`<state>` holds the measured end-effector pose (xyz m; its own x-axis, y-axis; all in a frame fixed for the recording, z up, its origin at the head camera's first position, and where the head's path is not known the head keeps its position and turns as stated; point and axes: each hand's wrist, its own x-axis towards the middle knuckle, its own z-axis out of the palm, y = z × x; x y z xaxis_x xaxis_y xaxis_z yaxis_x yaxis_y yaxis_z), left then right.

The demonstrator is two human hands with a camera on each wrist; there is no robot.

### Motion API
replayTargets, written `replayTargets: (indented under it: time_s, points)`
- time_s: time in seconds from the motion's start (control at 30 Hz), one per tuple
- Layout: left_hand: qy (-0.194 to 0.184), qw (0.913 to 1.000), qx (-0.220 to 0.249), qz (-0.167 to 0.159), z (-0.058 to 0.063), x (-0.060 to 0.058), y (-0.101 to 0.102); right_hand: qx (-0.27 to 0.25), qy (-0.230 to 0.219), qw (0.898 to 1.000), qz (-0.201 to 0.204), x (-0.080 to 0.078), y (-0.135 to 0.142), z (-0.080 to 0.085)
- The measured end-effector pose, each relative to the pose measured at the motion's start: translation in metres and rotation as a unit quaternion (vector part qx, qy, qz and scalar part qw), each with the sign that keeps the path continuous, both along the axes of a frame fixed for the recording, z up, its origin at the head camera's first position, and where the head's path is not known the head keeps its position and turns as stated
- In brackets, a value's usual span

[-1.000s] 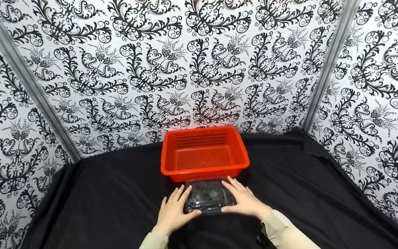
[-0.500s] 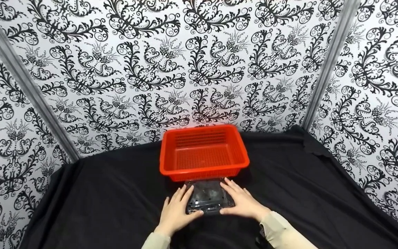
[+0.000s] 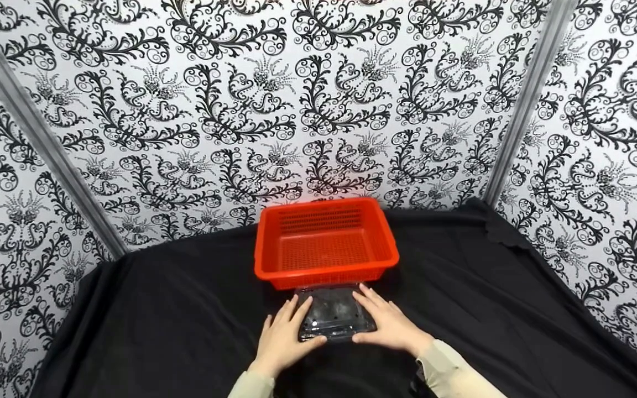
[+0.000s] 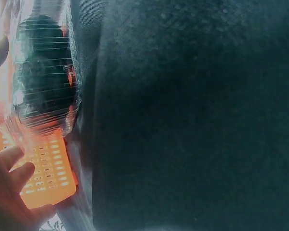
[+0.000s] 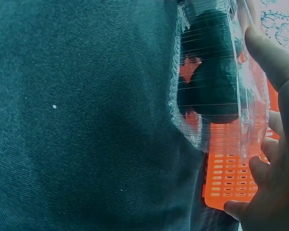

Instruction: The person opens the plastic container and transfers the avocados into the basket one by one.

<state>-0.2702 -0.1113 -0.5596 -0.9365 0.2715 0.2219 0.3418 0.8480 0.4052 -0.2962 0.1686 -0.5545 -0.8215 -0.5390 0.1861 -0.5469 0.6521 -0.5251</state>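
A clear plastic clamshell box [image 3: 332, 310] lies on the black cloth just in front of a red basket [image 3: 327, 271]. Through its ribbed wall, large dark rounded shapes [image 5: 214, 72] show; their kind is not plain. My left hand [image 3: 284, 337] holds the box's left end, thumb at the near edge and forefinger on the upper side. At the other end, my right hand [image 3: 387, 323] holds it likewise, thumb near and fingertips at the far corner. Both wrist views show thumb and spread fingers around the clear box, with the basket's slotted wall behind.
The basket stands against the back of the table, its inside bare. Black cloth [image 3: 175, 315] drapes the table, with folds on the right. Patterned white and black wall panels [image 3: 241, 110] enclose the back and both sides.
My left hand has shifted very slightly right along the box's end. The head view has tilted a little; the box and basket stay in place.
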Motion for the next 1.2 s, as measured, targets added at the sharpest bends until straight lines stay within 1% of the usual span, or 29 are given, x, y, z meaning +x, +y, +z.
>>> replayTargets:
  time_s: [0.17, 0.3, 0.5, 0.6, 0.8, 0.93, 1.03, 1.13, 1.2]
  points:
    - [0.005, 1.0000, 0.000, 0.001, 0.000, 0.000, 0.000, -0.003, 0.002, 1.000, -0.005, 0.002, -0.001, -0.001]
    - [0.001, 1.0000, 0.005, 0.005, -0.001, 0.000, 0.000, -0.002, 0.002, 1.000, -0.013, 0.004, -0.002, -0.001]
    - [-0.003, 0.9997, 0.019, 0.015, -0.006, 0.000, 0.004, -0.003, 0.001, 1.000, -0.019, 0.006, -0.003, -0.002]
    - [0.006, 0.9991, 0.035, 0.023, -0.009, 0.001, 0.006, -0.006, 0.002, 1.000, -0.019, 0.007, -0.002, -0.002]
    - [0.011, 0.9956, 0.084, 0.041, -0.017, 0.003, 0.010, -0.008, 0.001, 1.000, -0.021, 0.007, -0.002, -0.003]
    - [0.012, 0.9921, 0.114, 0.052, -0.020, 0.004, 0.011, -0.008, -0.002, 1.000, -0.022, 0.007, -0.002, -0.002]
    - [-0.003, 0.9874, 0.146, 0.061, -0.023, 0.005, 0.013, -0.010, -0.003, 1.000, -0.023, 0.008, -0.002, -0.002]
    - [-0.028, 0.9793, 0.188, 0.069, -0.026, 0.007, 0.015, -0.011, -0.001, 1.000, -0.023, 0.008, -0.002, -0.002]
    - [-0.039, 0.9718, 0.221, 0.072, -0.027, 0.007, 0.017, -0.013, 0.000, 1.000, -0.024, 0.008, -0.002, -0.003]
